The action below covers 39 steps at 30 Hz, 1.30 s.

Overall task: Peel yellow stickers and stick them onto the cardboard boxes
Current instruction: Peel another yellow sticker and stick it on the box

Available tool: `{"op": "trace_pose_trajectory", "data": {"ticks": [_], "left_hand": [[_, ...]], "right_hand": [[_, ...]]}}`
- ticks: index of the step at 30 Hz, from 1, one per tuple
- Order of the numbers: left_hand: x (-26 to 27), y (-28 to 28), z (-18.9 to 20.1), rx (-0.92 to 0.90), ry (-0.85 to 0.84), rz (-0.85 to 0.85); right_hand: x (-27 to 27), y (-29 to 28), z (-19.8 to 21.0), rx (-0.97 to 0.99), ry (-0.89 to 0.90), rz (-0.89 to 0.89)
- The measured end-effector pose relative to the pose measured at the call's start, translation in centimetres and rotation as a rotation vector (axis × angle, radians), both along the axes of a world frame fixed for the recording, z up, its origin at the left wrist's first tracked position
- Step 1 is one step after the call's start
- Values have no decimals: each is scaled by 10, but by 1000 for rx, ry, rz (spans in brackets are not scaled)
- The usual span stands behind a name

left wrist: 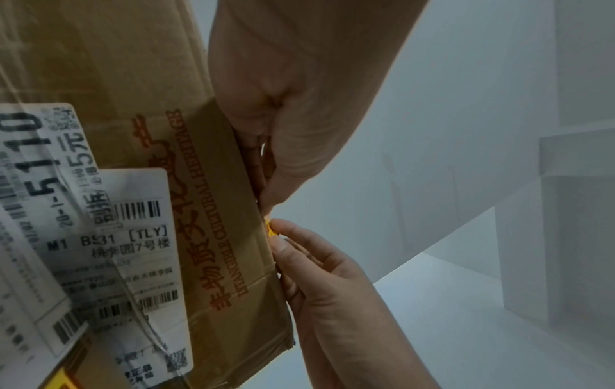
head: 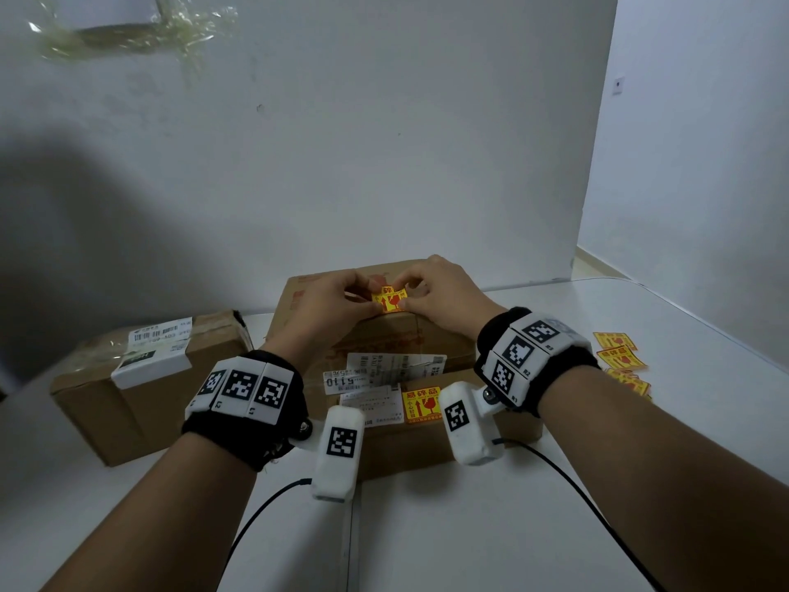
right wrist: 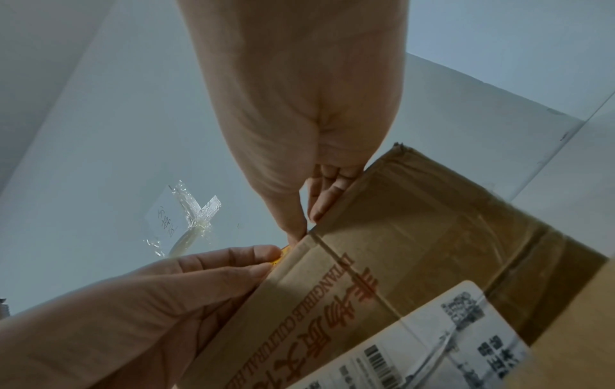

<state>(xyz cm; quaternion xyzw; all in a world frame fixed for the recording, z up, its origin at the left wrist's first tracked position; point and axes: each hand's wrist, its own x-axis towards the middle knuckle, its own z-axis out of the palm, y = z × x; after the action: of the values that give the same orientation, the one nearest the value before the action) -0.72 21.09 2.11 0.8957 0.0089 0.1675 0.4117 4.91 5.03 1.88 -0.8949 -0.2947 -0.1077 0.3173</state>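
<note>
Two cardboard boxes stand on the white table [head: 533,527]. The small box [head: 141,378] sits to the left, with one white label on its top. The large box [head: 384,356] stands in the middle, nearer the far wall, and carries several white shipping labels on its top, with one yellow sticker already stuck [head: 422,404] at their right edge, towards the near side.

Above the far part of the large box both hands meet on a second yellow sticker [head: 389,300]. The left hand [head: 328,305] pinches its left edge between thumb and curled fingers [head: 363,290], and the right hand [head: 444,301] pinches its right edge the same way. The sticker lies between the two sets of fingertips, at the box's top surface; whether it already touches the cardboard cannot be told. In the wrist views only a thin yellow sliver shows at the box edge between the thumbs.

To the far right on the table lies a loose pile of yellow stickers [head: 621,356], at least three, overlapping, well apart from the boxes. Each wrist wears a black band with white coded tags.
</note>
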Motion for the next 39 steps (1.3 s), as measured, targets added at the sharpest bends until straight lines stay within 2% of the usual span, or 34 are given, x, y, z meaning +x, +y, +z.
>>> {"op": "trace_pose_trajectory", "data": {"ticks": [9, 13, 21, 25, 30, 33, 39], "left_hand": [[-2, 0, 0, 27, -6, 3], [-1, -1, 0, 1, -7, 2], [-2, 1, -3, 78, -30, 15], [-5, 1, -3, 303, -127, 3], [-1, -2, 3, 738, -236, -168], [-1, -2, 4, 779, -214, -298], [-6, 11, -1, 794, -34, -298]], "right_hand": [[0, 3, -11, 38, -40, -24], [2, 2, -16, 108, 7, -42], [4, 0, -23, 124, -14, -79], [7, -2, -26, 125, 3, -61], [9, -2, -26, 144, 48, -55], [8, -3, -26, 169, 59, -55], [9, -3, -27, 151, 75, -72]]}}
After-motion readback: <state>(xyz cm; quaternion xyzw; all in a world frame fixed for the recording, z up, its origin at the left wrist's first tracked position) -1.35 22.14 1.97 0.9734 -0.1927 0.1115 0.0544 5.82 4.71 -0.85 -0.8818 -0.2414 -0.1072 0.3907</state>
